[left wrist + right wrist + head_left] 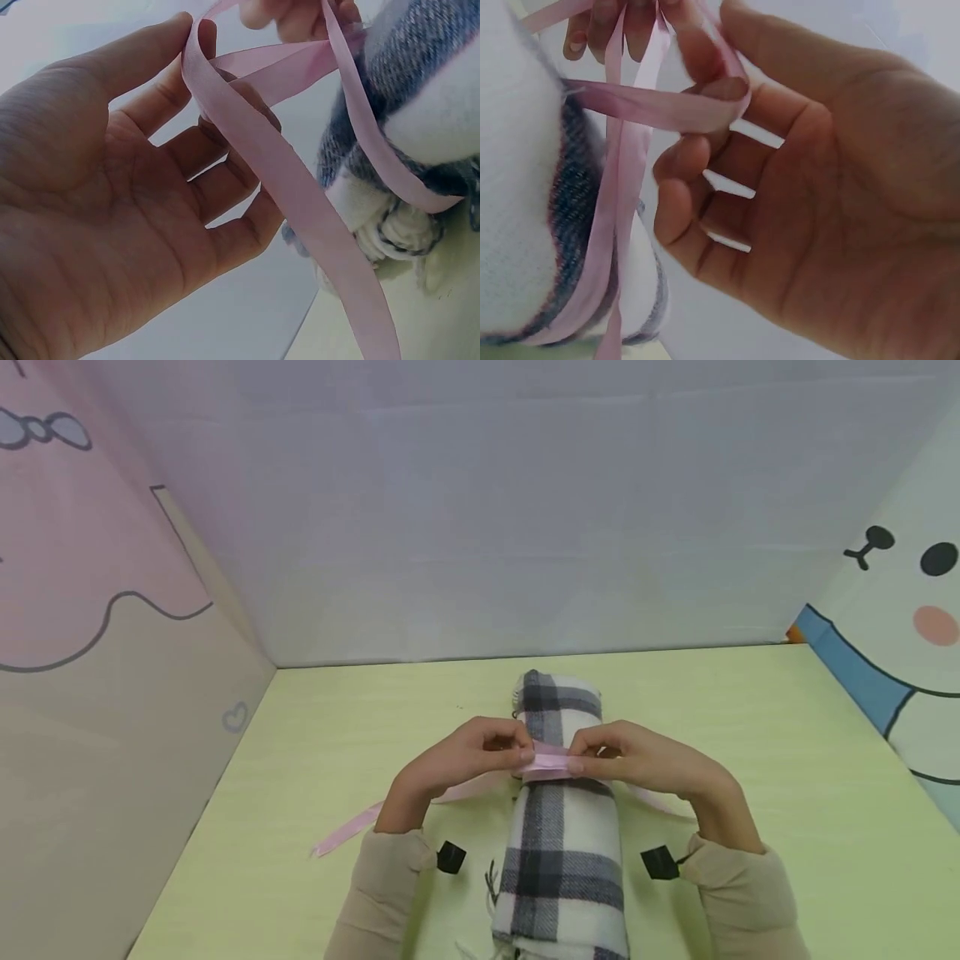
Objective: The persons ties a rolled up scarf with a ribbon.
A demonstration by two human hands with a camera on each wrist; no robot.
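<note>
**A:** Both hands are up on the roll. That's a plaid scarf [561,827], white with dark grey checks, rolled into a log and lying lengthwise down the middle of the pale green bench [787,760], fringe at the near end.

**B:** And the pink ribbon [546,763] runs across the top of it, about a third of the way down from the far end. Left hand [459,758] on one side, right hand [651,762] on the other, fingertips meeting over the ribbon.

**A:** What's the left wrist view giving you?

**B:** The left hand's thumb and forefinger are pinching the ribbon up top, with the other fingers loosely curled and the palm showing. One strand drapes down across those fingers, another wraps round the scarf beside it.

**A:** Right wrist view mirrors that. The right hand has the ribbon looped over its forefinger, thumb closing in on it, remaining fingers curled and spread a little. So each hand is holding ribbon, neither spread flat.

**B:** The strands cross just above the scarf, between the two hands. Whether there's a knot there yet, I can't tell.

**A:** One loose tail trails off to the left along the bench; another shows behind the right hand.

**B:** Beige sleeves [382,893] on both arms, a small black device at each wrist. Around the bench stand cartoon-printed panels, pink on the left.
</note>
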